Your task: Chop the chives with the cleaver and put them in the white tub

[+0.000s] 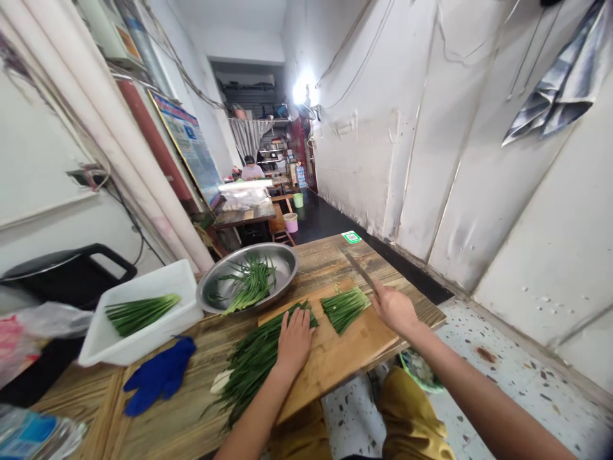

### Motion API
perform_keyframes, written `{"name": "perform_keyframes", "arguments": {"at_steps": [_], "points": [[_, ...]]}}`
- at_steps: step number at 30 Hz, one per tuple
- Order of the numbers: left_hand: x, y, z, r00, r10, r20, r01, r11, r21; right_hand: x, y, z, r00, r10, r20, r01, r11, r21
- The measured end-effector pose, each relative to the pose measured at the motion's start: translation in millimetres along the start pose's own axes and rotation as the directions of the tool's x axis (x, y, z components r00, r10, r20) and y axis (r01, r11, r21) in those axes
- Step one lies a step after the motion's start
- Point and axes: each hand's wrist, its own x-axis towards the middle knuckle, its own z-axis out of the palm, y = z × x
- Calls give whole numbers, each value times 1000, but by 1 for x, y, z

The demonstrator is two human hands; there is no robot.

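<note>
- R hand (pixel 395 310): closed round the handle of a knife (pixel 360 268), blade angled up & away to the L; can't tell if the blade touches anything.
- L hand (pixel 297 332): palm down, fingers laid over the tips of a long chive pile (pixel 251 364), not clenched.
- Btwn the hands: a short chive bunch (pixel 345 310) on the wooden cutting board (pixel 340 367), pale ends toward the knife, a strip of board showing btwn it & the L hand.
- Board: near edge at the counter's near side, just above the person's mustard trousers (pixel 412 409); R hand is by its R edge. The pile runs off its L side onto the counter (pixel 316 252).
- Just past the pile: steel bowl (pixel 288 265) w/ more chives (pixel 253 281), some leaning on the near rim.
- Far L: white bin (pixel 189 313) w/ a chive bundle (pixel 141 314); blue glove (pixel 165 377) in front.
- Room to move: plain wood R of the bowl, up to a QR card (pixel 351 237) at the far edge; past the counter's R edge, speckled floor (pixel 498 364), then white wall (pixel 536 211).
</note>
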Motion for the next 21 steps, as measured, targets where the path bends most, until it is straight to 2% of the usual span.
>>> {"name": "perform_keyframes", "arguments": {"at_steps": [3,6,11,15,18,21], "points": [[1,-1,4,997,-50,-62,51,999,11,30,37,23,996,78,41,-74,992,-99],[-2,0,10,995,-78,-68,80,997,15,44,60,49,993,101,64,-90,984,-154],[-3,2,12,993,-112,-25,111,994,-12,46,66,80,993,104,56,-92,978,-186],[-2,3,14,989,-138,-49,136,990,-41,50,71,94,993,108,39,-103,988,-117],[0,2,18,987,-149,-54,144,985,-90,52,80,98,999,46,20,-44,996,-79],[3,2,20,986,-167,0,165,975,-146,42,83,102,994,-42,-101,37,998,-55]]}}
